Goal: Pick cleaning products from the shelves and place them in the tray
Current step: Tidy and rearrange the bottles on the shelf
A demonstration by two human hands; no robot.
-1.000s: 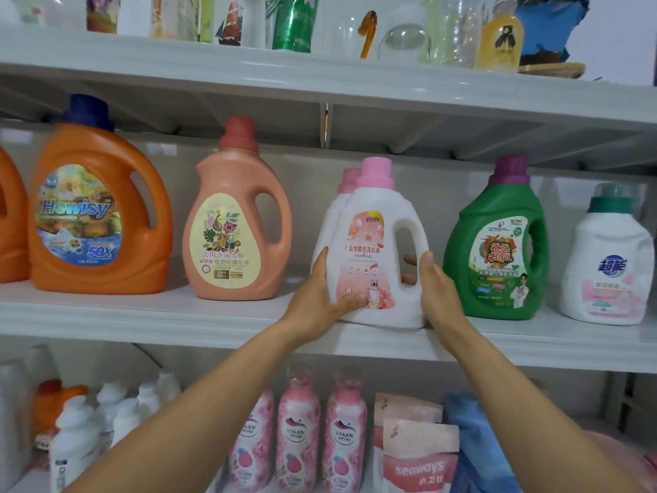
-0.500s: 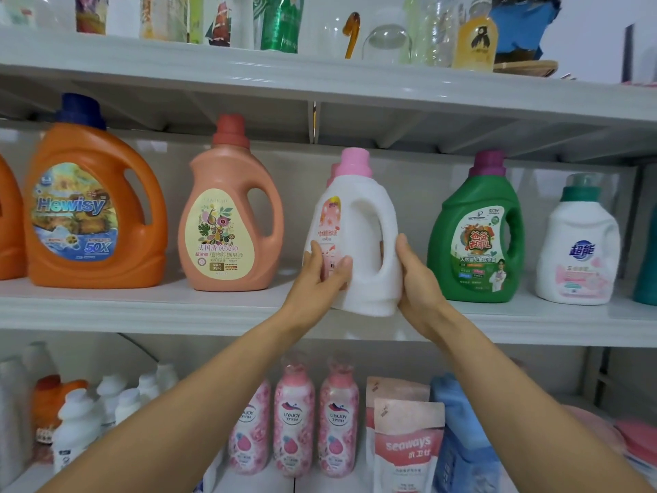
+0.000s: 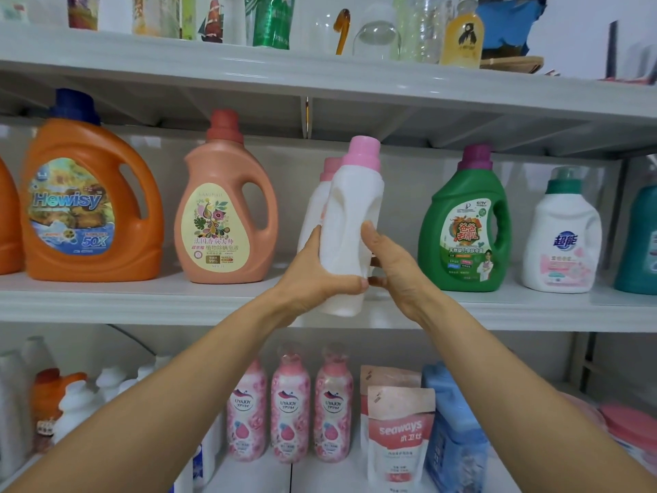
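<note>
Gripping a white plastic detergent bottle with a pink screw cap (image 3: 350, 222) from both sides, the person held it just in front of the grey middle shelf (image 3: 142, 297). Its base hung over the shelf's front lip and its cap leaned a little to the right. The left hand (image 3: 320, 282) was wrapped round the lower body, thumb up the left flank and fingers curled across the front near the base. The right hand (image 3: 394, 268) pressed in from the other side, thumb laid up the bottle's right flank. Its fingers went round behind the bottle, where I could see them only in part. The bottle's narrow, plain white side faced me.

On the middle shelf, right behind the held bottle, stood a second white bottle with a pink cap (image 3: 316, 211), mostly hidden. Further left on that shelf were a peach plastic jug with a red cap and a cream flowered label (image 3: 224, 215) and, beyond it, a big orange jug with a dark blue cap (image 3: 89, 208). Towards the shelf's right end stood a green jug with a purple cap (image 3: 465, 225), then a small white bottle with a teal cap (image 3: 561, 236), both upright. Under the middle shelf three pink bottles (image 3: 289, 403) stood in a row, with a pink refill pouch (image 3: 400, 432) and a blue container (image 3: 455, 421) beside them to the right.
</note>
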